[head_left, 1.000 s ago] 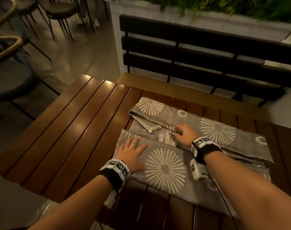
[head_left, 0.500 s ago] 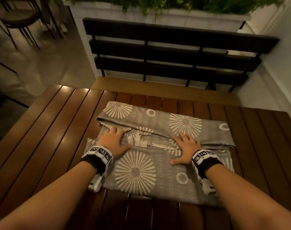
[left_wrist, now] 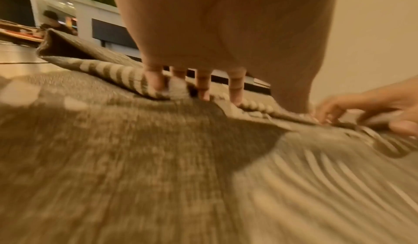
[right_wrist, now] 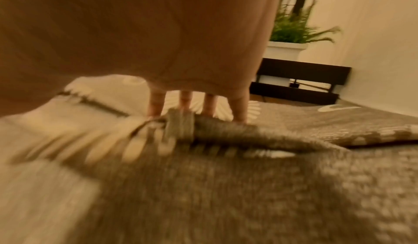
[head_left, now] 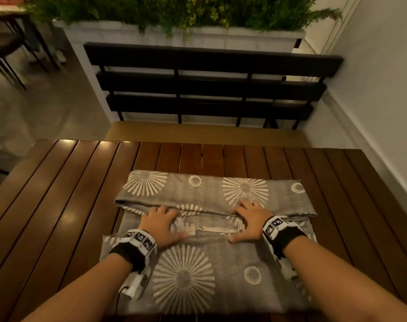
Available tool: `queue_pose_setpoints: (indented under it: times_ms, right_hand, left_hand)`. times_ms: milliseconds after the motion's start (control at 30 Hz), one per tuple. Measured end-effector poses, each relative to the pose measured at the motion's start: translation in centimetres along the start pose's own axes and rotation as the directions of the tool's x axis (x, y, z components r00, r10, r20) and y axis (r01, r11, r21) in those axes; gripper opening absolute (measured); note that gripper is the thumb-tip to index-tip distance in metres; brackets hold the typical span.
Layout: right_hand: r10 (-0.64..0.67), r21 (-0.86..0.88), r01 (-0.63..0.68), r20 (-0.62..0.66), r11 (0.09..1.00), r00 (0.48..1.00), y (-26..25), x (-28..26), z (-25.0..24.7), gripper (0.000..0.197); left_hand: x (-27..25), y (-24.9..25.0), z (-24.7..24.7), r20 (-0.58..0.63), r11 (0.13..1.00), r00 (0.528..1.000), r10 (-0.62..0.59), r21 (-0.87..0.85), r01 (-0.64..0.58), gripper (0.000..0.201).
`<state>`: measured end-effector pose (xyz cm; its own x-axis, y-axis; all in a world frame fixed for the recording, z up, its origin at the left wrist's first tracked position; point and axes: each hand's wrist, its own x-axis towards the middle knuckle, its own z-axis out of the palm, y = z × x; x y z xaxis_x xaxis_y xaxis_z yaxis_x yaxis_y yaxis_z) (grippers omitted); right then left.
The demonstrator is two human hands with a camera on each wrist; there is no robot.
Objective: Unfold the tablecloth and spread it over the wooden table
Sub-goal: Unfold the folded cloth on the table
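Grey cloth (head_left: 221, 270) is lying folded on the table (head_left: 65, 194); left hand (head_left: 161, 225) and right hand (head_left: 251, 223) are digging curled fingers under its far fold.

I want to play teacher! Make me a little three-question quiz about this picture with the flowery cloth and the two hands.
1. True or false: the tablecloth already covers the whole wooden table.
2. What do the fingers of the left hand and right hand touch? A) the table's edge B) the edge of a folded flap C) the bench
3. Fill in: the planter behind the bench holds green ____.

Key: 1 false; 2 B; 3 plants.
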<state>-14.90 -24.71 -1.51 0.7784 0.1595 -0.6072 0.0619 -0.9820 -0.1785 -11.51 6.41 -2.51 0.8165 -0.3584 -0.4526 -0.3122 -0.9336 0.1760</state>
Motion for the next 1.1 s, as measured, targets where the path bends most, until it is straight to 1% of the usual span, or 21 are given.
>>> queue_pose_setpoints:
  times_ms: [33,67,100,133,200,267,300,333,367,433,533,633,700,733,800,833,900,967,1000,1033,1100]
  right_hand:
    - [0.012,0.093,-0.009,-0.031,0.996,0.999,0.4,0.0,-1.0,0.088]
    - [0.045,0.172,-0.028,-0.093,0.985,0.995,0.9,-0.1,-2.0,0.07]
    - [0.104,0.208,-0.066,-0.179,0.976,0.978,1.7,-0.1,-2.8,0.053]
    - [0.193,0.216,-0.134,-0.281,0.967,0.94,2.7,-0.1,-3.4,0.042]
    - [0.455,0.25,-0.383,-0.401,0.889,0.795,5.2,-0.1,-3.7,0.048]
    - [0.691,0.398,-0.573,-0.294,0.716,0.66,7.2,-0.5,-3.3,0.076]
    - [0.752,0.489,-0.601,-0.199,0.632,0.629,7.9,-0.6,-3.1,0.089]
    - [0.782,0.55,-0.616,-0.117,0.564,0.612,8.1,-0.9,-3.1,0.098]
    - [0.796,0.576,-0.627,-0.07,0.524,0.601,8.3,-1.0,-3.1,0.1]
    - [0.791,0.554,-0.647,-0.034,0.523,0.611,8.5,-0.8,-3.4,0.091]
    - [0.721,0.468,-0.653,0.046,0.596,0.691,9.1,0.2,-4.0,0.064]
    - [0.646,0.505,-0.58,0.058,0.639,0.761,8.4,0.5,-4.8,0.025]
    - [0.594,0.516,-0.548,0.092,0.658,0.799,7.1,0.2,-5.6,0.023]
    - [0.589,0.509,-0.558,0.117,0.656,0.799,6.7,0.3,-5.7,0.03]
    - [0.624,0.535,-0.586,0.133,0.609,0.77,6.4,-0.2,-5.4,0.05]
    - [0.634,0.512,-0.593,0.117,0.621,0.765,6.2,-0.6,-5.2,0.052]
    - [0.615,0.41,-0.612,0.143,0.676,0.775,6.3,-0.9,-4.9,0.059]
    - [0.548,0.39,-0.586,0.217,0.71,0.808,5.8,-0.9,-5.1,0.058]
    - [0.52,0.411,-0.572,0.243,0.709,0.819,6.0,-0.5,-5.2,0.054]
    - [0.485,0.431,-0.557,0.273,0.71,0.831,6.0,-0.1,-5.3,0.049]
    - [0.417,0.513,-0.523,0.316,0.68,0.852,6.3,0.2,-5.9,0.029]
  left_hand:
    - [0.4,-0.3,-1.0,-0.116,0.997,0.992,-0.045,-0.068,0.037,0.081]
    - [1.1,-0.9,-2.0,-0.244,0.987,0.962,-0.124,-0.129,0.094,0.073]
    - [1.9,-1.9,-2.8,-0.338,0.965,0.911,-0.237,-0.187,0.182,0.07]
    - [2.5,-2.7,-3.6,-0.37,0.924,0.853,-0.367,-0.253,0.288,0.075]
    - [3.7,-4.6,-4.5,-0.24,0.764,0.753,-0.613,-0.422,0.487,0.096]
    - [4.6,-6.1,-4.8,-0.006,0.555,0.677,-0.736,-0.577,0.598,0.11]
    - [4.6,-6.6,-4.9,0.079,0.484,0.652,-0.754,-0.604,0.633,0.109]
    - [4.7,-6.8,-4.9,0.105,0.488,0.65,-0.753,-0.574,0.658,0.101]
    - [4.7,-6.7,-5.0,0.077,0.549,0.672,-0.736,-0.512,0.66,0.089]
    - [5.0,-6.2,-5.3,-0.017,0.669,0.724,-0.69,-0.399,0.627,0.058]
    - [5.3,-3.8,-6.4,-0.041,0.747,0.823,-0.567,-0.447,0.493,0.018]
    - [5.7,-0.9,-7.4,0.03,0.74,0.863,-0.505,-0.499,0.451,0.015]
    - [6.0,0.2,-7.6,0.094,0.743,0.869,-0.485,-0.479,0.467,0.027]
    - [6.2,0.3,-7.4,0.121,0.699,0.845,-0.522,-0.507,0.504,0.034]
    - [6.0,0.1,-7.1,0.211,0.534,0.788,-0.578,-0.633,0.561,0.04]
    - [6.0,-0.1,-6.9,0.209,0.47,0.764,-0.61,-0.682,0.561,0.044]
    - [5.6,-0.2,-6.4,0.229,0.48,0.775,-0.589,-0.672,0.563,0.047]
    - [5.7,-0.2,-5.5,0.302,0.53,0.812,-0.499,-0.636,0.561,0.031]
    - [5.8,-0.1,-5.2,0.352,0.501,0.812,-0.465,-0.652,0.57,0.022]
    - [5.7,0.0,-5.0,0.396,0.421,0.81,-0.433,-0.706,0.57,0.017]
    - [5.6,0.2,-5.4,0.487,0.322,0.8,-0.351,-0.74,0.591,0.017]
